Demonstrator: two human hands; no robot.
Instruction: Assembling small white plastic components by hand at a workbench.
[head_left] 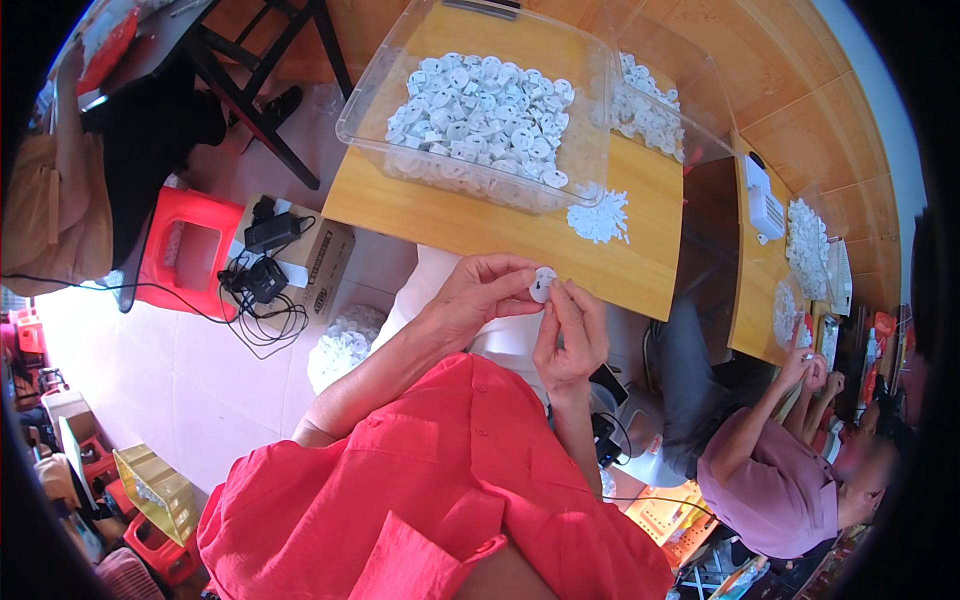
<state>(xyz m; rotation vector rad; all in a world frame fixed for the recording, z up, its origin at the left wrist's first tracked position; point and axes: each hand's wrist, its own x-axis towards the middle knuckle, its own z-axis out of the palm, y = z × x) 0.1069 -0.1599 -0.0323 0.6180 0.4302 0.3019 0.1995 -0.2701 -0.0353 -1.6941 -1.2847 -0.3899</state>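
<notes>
Between my two hands, just off the table's near edge, is a small round white plastic piece (542, 284) with dark marks or holes on its face. My left hand (484, 292) pinches it between thumb and fingers from the left. From the right, my right hand (573, 335) has thumb and forefinger closed at the disc's edge; whether a smaller part sits in those fingertips I cannot make out. Beyond my hands, a clear plastic bin (375, 140) holds a heap of similar white pieces. A loose pile of small white parts (598, 216) lies on the wooden table (450, 218).
Another clear bin of white pieces (645, 105) stands at the back right. On the left are a red stool (160, 245) and a cardboard box (325, 265) with black adapters and cables. A co-worker (775, 480) works at the right-hand table; another person (70, 200) sits at far left.
</notes>
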